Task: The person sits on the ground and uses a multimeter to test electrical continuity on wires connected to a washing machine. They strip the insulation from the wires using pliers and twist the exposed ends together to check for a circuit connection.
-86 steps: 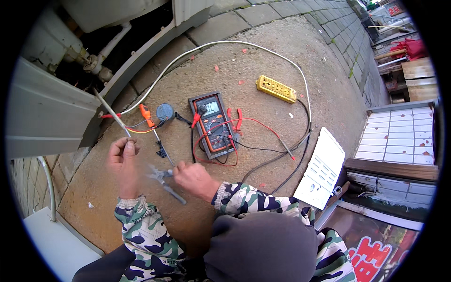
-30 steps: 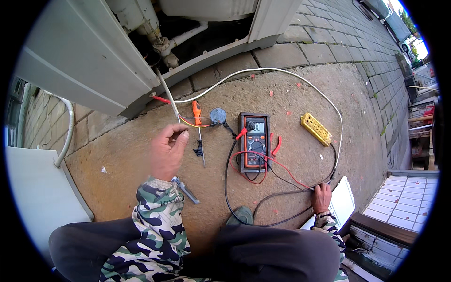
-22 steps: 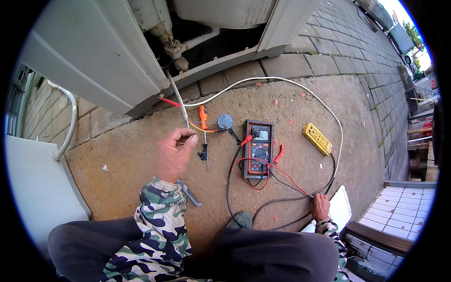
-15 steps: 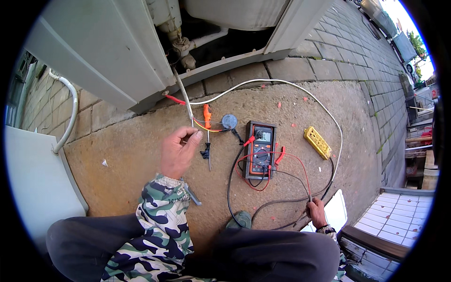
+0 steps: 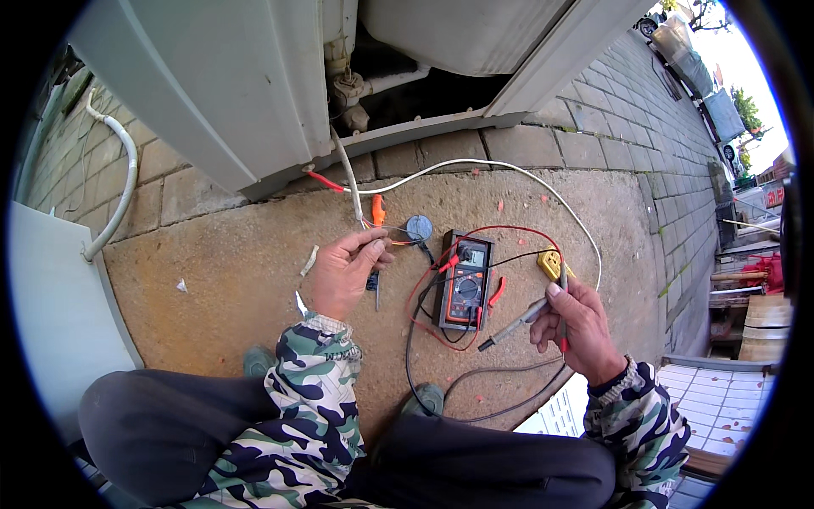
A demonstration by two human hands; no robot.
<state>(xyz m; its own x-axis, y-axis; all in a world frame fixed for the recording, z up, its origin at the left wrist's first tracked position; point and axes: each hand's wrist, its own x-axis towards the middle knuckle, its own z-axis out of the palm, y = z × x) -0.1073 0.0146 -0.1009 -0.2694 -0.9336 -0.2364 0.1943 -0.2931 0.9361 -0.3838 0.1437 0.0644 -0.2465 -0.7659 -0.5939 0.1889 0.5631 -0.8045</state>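
Observation:
My left hand [image 5: 341, 276] pinches the thin wires [image 5: 370, 226] that come out of the end of a whitish cable [image 5: 348, 170] hanging from the cabinet. Raised at the right, my right hand [image 5: 583, 331] grips a pair of test probes [image 5: 513, 327], one with a red lead and one with a black; the dark one slants down to the left. Between the hands a multimeter [image 5: 466, 293] in a dark case lies on the ground, its leads looping around it. Just beyond my left hand are an orange-handled screwdriver [image 5: 378, 209] and a round blue-grey disc [image 5: 419, 227].
An open grey cabinet [image 5: 203, 85] stands ahead, pipes inside. A white cord [image 5: 509, 166] arcs to a yellow power strip [image 5: 553, 265], partly behind the probes. A red clip [image 5: 498, 293] lies by the meter. White panel [image 5: 55, 297] at left; tiled block [image 5: 716, 407] at right.
My right hand has risen from low at the right, bringing the probes up and inward, with the leads lifting across the meter. My left hand still pinches at the cable's end. The view has shifted slightly.

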